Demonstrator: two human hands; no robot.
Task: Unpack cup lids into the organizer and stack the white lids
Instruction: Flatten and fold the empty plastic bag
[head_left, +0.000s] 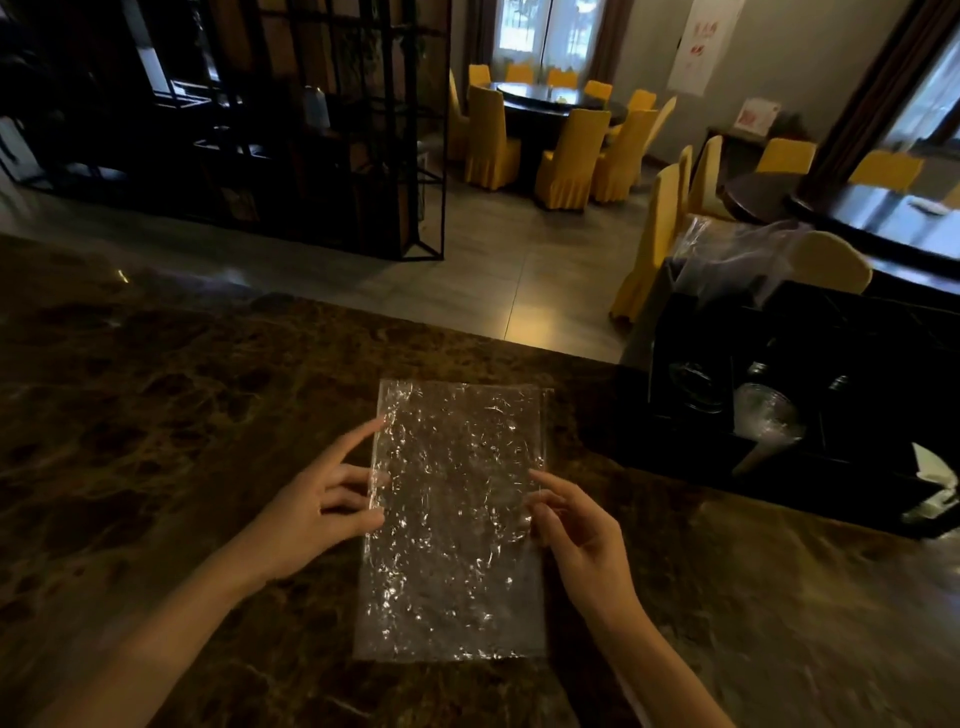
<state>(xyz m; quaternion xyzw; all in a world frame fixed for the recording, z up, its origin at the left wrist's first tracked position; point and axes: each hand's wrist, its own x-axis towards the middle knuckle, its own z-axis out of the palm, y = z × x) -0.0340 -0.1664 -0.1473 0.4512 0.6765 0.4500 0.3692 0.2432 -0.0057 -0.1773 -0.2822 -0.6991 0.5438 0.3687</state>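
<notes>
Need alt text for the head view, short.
Two bare hands, left hand and right hand, touch the side edges of a flat, crinkled clear plastic bag lying on a brown marble counter. A black organizer sits at right.

Restaurant dining hall
Round dining tables (563, 106) ringed by yellow-covered chairs (571, 158), beyond a marble table (208, 395).
</notes>
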